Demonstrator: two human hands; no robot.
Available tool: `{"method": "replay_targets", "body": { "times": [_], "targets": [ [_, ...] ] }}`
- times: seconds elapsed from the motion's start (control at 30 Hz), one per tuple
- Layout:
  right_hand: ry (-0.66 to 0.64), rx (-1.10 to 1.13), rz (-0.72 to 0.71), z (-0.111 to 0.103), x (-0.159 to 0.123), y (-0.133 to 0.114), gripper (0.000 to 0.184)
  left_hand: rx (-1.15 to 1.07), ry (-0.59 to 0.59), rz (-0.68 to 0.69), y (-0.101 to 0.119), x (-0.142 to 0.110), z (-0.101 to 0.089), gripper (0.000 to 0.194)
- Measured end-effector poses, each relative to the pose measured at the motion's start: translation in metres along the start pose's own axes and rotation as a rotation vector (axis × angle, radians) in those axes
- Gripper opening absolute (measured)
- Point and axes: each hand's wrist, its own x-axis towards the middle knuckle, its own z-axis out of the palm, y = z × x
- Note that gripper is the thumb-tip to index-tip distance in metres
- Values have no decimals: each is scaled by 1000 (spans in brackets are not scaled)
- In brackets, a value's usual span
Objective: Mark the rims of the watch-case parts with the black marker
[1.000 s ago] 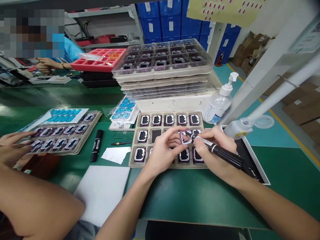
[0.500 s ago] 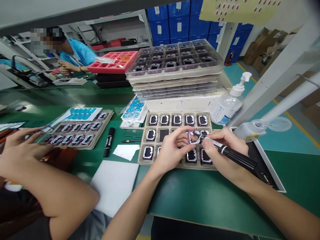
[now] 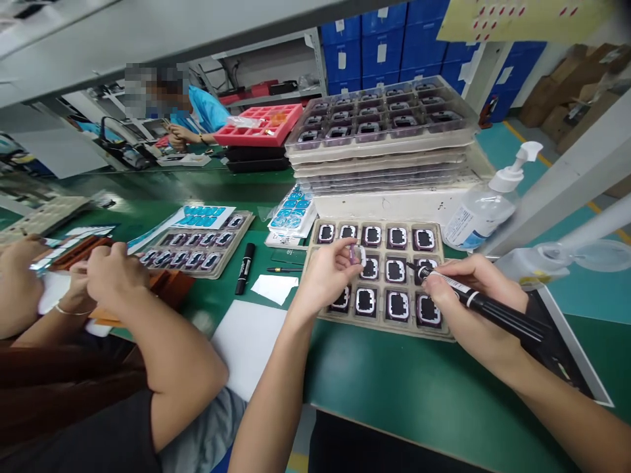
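Between the thumb and fingers of my left hand (image 3: 331, 272) is a small purple-and-white frame part (image 3: 358, 256), tilted above the tray's left side. My right hand (image 3: 473, 295) grips a black marker pen (image 3: 486, 309) with its tip bare, pointing left over the right part of the tray. Under both hands lies a beige compartment tray (image 3: 377, 321) with similar frame parts in rows, such as one white-rimmed frame part (image 3: 397, 305) in the front row. My left hand hides some compartments on that side.
A second marker (image 3: 245, 269), a thin black pen (image 3: 284, 270) and a white paper scrap (image 3: 275, 288) lie left of the tray. Stacked trays (image 3: 379, 157) stand behind, a pump bottle (image 3: 486, 210) at right. A co-worker's arm (image 3: 172, 348) reaches in from the left.
My left hand has carried the frame part left, away from the marker tip. My right hand still holds the marker, now apart from the part. The view has shifted left.
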Motion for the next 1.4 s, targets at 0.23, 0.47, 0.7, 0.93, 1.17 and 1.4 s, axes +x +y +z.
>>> {"method": "replay_targets", "body": {
  "times": [0.23,0.47,0.7,0.93,1.17,1.4],
  "targets": [
    [-2,-4,-30,0,2,-4,9,389,20,-16,-1,-1,-15,61],
    [6,-8,-25,0,1,-3,9,433,26,-29,-8,0,-19,45],
    [-7,-12,-18,-2,2,-6,9,637,73,2,-6,0,-18,44],
    [-4,-9,11,-2,1,-5,8,709,197,-83,-10,0,-36,35],
    [8,-11,0,-1,0,-3,8,831,266,-188,-21,-1,-43,34],
    [7,-22,14,-1,0,-4,7,891,214,-173,-22,3,-39,19]
  ]
}}
